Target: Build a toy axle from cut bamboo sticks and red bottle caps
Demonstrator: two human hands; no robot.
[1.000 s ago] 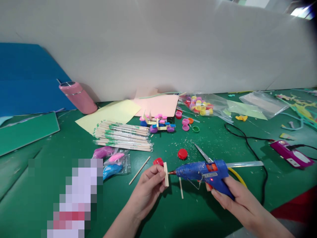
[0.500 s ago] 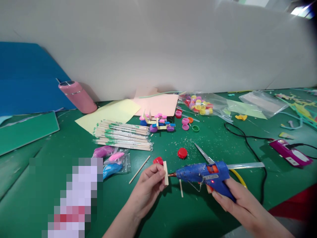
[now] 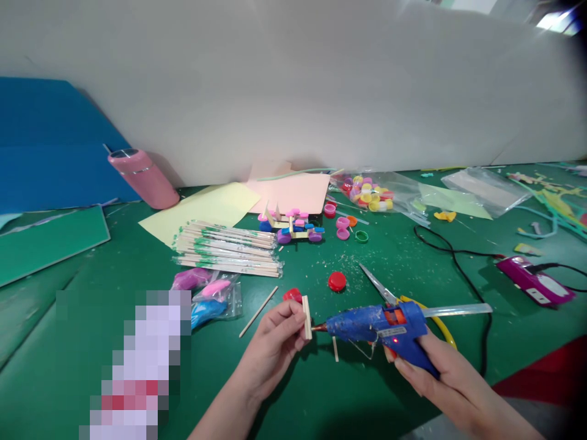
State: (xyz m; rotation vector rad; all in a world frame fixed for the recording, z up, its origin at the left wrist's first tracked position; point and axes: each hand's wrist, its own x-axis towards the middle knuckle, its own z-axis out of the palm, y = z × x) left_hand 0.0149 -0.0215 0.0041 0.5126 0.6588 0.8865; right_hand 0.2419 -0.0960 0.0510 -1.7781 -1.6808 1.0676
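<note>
Between the thumb and fingers of my left hand (image 3: 277, 342) is a short bundle of light wooden sticks (image 3: 307, 318), held upright. My right hand (image 3: 443, 376) grips a blue hot glue gun (image 3: 376, 327) by its handle, with a red light lit on it. Its copper nozzle points left and meets or nearly meets the sticks' right side. From the gun's back a clear glue stick (image 3: 458, 310) pokes out. Just behind my left fingertips lies a red bottle cap (image 3: 292, 295), partly hidden. Another red cap (image 3: 337, 281) sits beyond the gun.
Scissors (image 3: 380, 284) lie behind the gun, partly covered. Wrapped wooden sticks (image 3: 229, 249), bagged clay (image 3: 211, 308), a small stick-built car (image 3: 293, 229) and loose caps (image 3: 343, 227) are farther back. A black cord (image 3: 454, 256) and purple power strip (image 3: 534, 281) lie right; a pink tumbler (image 3: 145, 180) stands back left.
The glue gun's nozzle has shifted slightly down along the wooden sticks, and its body has moved a little down and right. My left hand holds nearly the same position.
</note>
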